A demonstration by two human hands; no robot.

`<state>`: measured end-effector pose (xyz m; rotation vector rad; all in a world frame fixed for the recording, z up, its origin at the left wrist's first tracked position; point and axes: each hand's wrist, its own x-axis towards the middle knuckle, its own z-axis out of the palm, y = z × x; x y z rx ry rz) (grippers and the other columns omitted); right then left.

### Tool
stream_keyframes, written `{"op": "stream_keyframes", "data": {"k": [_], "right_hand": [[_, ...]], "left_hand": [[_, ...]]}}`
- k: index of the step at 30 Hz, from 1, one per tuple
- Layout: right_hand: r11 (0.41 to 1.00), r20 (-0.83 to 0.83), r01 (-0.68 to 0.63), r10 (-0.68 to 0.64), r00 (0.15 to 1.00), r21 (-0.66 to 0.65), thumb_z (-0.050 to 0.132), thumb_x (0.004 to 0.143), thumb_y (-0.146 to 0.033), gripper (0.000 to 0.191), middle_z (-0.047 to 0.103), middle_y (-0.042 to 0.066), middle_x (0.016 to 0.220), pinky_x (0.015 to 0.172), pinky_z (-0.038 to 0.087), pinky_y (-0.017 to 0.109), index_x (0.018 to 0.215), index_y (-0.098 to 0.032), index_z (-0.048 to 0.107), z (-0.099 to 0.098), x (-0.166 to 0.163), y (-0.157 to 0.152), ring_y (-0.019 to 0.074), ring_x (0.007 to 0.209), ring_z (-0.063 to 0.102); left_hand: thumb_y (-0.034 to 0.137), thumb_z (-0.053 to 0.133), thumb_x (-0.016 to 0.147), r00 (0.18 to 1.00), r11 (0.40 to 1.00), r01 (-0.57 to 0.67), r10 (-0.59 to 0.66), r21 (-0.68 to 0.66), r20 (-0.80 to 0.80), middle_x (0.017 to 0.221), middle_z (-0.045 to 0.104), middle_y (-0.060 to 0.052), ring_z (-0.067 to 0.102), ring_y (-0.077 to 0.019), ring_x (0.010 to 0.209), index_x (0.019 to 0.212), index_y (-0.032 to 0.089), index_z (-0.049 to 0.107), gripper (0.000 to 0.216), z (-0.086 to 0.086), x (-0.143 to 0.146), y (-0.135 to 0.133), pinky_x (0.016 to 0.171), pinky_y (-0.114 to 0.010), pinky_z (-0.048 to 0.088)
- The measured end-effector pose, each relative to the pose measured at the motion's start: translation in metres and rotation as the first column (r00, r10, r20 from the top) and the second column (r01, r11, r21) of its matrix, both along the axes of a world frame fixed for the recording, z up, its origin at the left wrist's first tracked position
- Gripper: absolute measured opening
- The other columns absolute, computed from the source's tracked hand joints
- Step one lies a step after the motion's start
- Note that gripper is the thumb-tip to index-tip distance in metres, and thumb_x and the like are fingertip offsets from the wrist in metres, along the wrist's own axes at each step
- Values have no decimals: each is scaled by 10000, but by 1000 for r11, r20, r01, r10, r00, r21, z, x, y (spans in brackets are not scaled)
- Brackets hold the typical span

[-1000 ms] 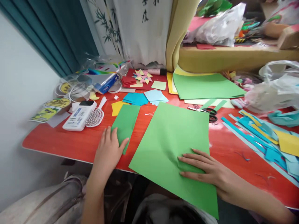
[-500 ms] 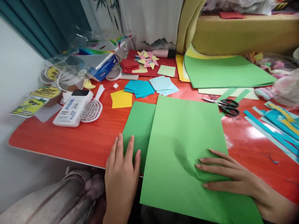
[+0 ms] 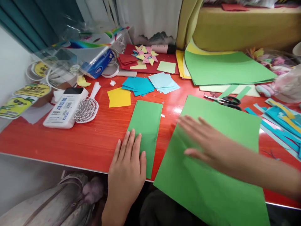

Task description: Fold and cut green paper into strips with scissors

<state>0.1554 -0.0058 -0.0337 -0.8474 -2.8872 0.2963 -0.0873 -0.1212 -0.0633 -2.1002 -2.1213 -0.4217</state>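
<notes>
My left hand [image 3: 128,164] lies flat, fingers together, on the near end of a dark green paper strip [image 3: 147,125] on the red table [image 3: 70,142]. My right hand [image 3: 203,139] is blurred, fingers stretched out over a large light green sheet [image 3: 211,179] that hangs over the table's near edge to the right of the strip. A gap of bare table separates strip and sheet.
Black-handled scissors [image 3: 227,102] lie behind the sheet. A stack of green and yellow sheets [image 3: 225,67], blue squares [image 3: 148,84], a yellow square [image 3: 119,97], paper stars [image 3: 145,55], blue and yellow offcuts [image 3: 282,121], a white remote [image 3: 64,106] and a hairbrush [image 3: 87,108] surround them.
The large sheet has slid right and turned, uncovering the dark green strip. My right hand moved up and left across the sheet. My left hand stayed on the strip.
</notes>
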Motion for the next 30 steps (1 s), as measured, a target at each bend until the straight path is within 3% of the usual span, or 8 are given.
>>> {"op": "stream_keyframes", "data": {"k": [3, 8, 15, 19, 24, 30], "right_hand": [[971, -18, -238, 237, 971, -18, 360, 896, -562, 810, 187, 146, 1489, 1132, 148, 486, 1470, -90, 38, -14, -50, -12, 255, 1383, 157], [917, -84, -388, 381, 921, -93, 395, 899, -529, 777, 147, 129, 1502, 1153, 119, 395, 1459, -60, 131, -18, -53, -19, 219, 1394, 116], [922, -37, -378, 376, 926, -88, 351, 907, -546, 752, 82, 95, 1515, 1151, 1, 374, 1460, -79, 147, -18, -54, -12, 204, 1401, 75], [897, -24, -433, 433, 901, -92, 333, 916, -541, 710, 64, 71, 1518, 1140, -57, 390, 1462, -121, 161, -18, -57, -10, 192, 1403, 65], [883, -64, -453, 449, 891, -123, 362, 909, -536, 681, 148, 59, 1511, 1149, 17, 422, 1452, -151, 219, -16, -58, -6, 205, 1398, 107], [889, -78, -439, 432, 899, -132, 380, 903, -535, 686, 154, 47, 1512, 1150, 56, 439, 1452, -155, 224, -17, -57, -7, 233, 1398, 92]], "left_hand": [[243, 388, 887, 1000, 998, -1, -1, -57, -27, 1453, 345, -124, 301, -245, 1354, 1389, 122, 343, 518, 0, -2, 0, 1081, -452, 306], [238, 422, 868, 1000, 996, 8, -10, -88, -21, 1475, 311, -92, 305, -256, 1352, 1385, 237, 377, 518, 3, -1, -1, 1052, -462, 337], [291, 482, 837, 1000, 995, -24, 23, -100, -4, 1422, 396, -125, 391, -320, 1281, 1347, 268, 443, 512, 7, 7, 3, 989, -516, 374], [287, 478, 836, 1000, 996, -3, 2, -89, -3, 1433, 382, -123, 375, -309, 1298, 1346, 242, 446, 513, 6, 6, 3, 1029, -511, 331], [252, 400, 860, 994, 990, 107, -107, -93, -1, 1434, 383, -71, 308, -263, 1348, 1381, 146, 383, 532, 4, 4, 3, 1115, -471, 204], [253, 382, 862, 994, 989, 104, -108, -105, -31, 1440, 361, -80, 313, -252, 1348, 1405, 109, 328, 565, 2, 5, 3, 1105, -445, 240]]}}
